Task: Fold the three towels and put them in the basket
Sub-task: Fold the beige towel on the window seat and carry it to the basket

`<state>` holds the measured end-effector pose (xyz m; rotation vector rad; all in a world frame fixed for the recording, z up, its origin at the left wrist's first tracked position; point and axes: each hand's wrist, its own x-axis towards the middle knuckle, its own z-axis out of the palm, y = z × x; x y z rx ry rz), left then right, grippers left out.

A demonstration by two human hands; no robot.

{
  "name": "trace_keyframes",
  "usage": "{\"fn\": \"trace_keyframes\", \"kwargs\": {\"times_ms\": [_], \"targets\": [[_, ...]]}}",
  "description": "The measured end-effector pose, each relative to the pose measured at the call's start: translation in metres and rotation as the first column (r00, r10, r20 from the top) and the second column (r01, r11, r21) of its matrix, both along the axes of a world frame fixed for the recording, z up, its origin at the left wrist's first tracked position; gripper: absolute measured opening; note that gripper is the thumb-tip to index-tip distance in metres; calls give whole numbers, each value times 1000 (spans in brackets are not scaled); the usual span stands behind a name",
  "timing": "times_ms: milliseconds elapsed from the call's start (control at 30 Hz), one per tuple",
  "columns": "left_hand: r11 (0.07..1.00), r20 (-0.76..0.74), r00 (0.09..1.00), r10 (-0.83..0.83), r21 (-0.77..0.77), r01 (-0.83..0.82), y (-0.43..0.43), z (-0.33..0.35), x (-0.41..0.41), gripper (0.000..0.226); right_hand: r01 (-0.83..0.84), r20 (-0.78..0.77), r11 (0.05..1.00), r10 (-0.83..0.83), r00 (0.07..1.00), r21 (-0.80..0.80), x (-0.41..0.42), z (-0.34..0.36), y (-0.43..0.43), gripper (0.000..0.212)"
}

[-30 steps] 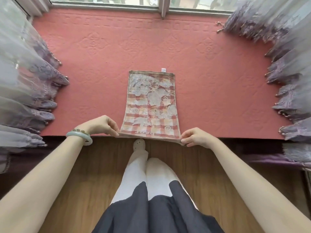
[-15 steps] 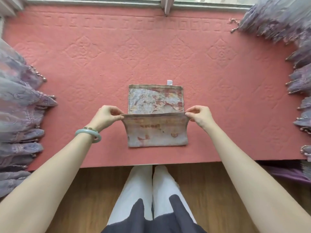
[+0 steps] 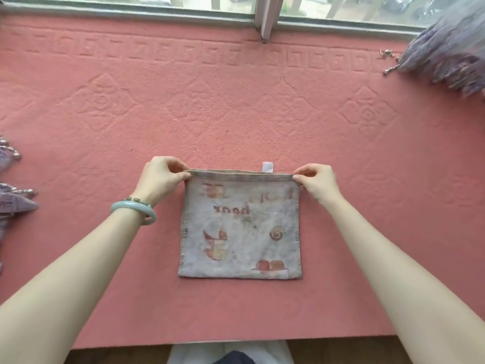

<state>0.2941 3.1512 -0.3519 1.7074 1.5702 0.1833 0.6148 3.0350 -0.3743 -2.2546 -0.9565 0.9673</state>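
Observation:
One small faded towel (image 3: pixel 240 227) with orange prints lies folded in half on the pink mat, its pale back side up and a white tag (image 3: pixel 267 166) poking out at the far edge. My left hand (image 3: pixel 162 179) pinches the far left corner of the towel's top layer. At the far right corner, my right hand (image 3: pixel 316 181) pinches the same edge. Both corners sit level with the layer beneath. No other towel and no basket are in view.
The pink embossed mat (image 3: pixel 236 101) covers a window ledge that ends at the window frame (image 3: pixel 265 19). Purple curtains hang at the far right (image 3: pixel 446 48) and at the left edge (image 3: pixel 13 200). Wooden floor and my legs show below the mat's near edge.
Both hands have carried the towel's near edge away from me and laid it onto the far edge, so the towel is folded in half. The camera has moved closer over the mat.

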Motion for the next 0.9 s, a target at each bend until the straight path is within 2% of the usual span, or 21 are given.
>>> {"fn": "trace_keyframes", "kwargs": {"times_ms": [100,233,300,367,467,533,667,800,900], "targets": [[997,-53,997,53,67,-49,1,-21,4,5,-45,115,999,47,992,-22,-4,-16,7,5],[982,-31,995,91,166,-84,-7,-30,3,30,-58,206,997,45,977,57,-11,-13,1,25],[985,-21,1000,2,174,2,-24,-26,-2,41,-55,182,988,27,983,146,-17,-6,-14,29],[973,-46,984,-169,149,174,-54,-20,-12,42,-138,179,970,103,979,201,-25,4,-37,24],[885,-77,901,-428,165,435,-103,-18,-38,43,-325,163,926,297,941,190,-39,4,-80,19],[820,-111,839,-533,176,544,-127,-21,-59,45,-430,178,884,400,899,185,-47,-1,-108,17],[763,-177,780,-601,165,625,-152,-27,-82,40,-532,208,834,499,841,150,-58,-9,-151,13],[700,-239,723,-648,187,689,-159,-32,-84,41,-642,272,762,601,752,89,-58,-13,-182,27],[653,-277,683,-676,207,729,-159,-36,-85,33,-717,322,697,674,665,22,-51,-14,-195,33]]}}
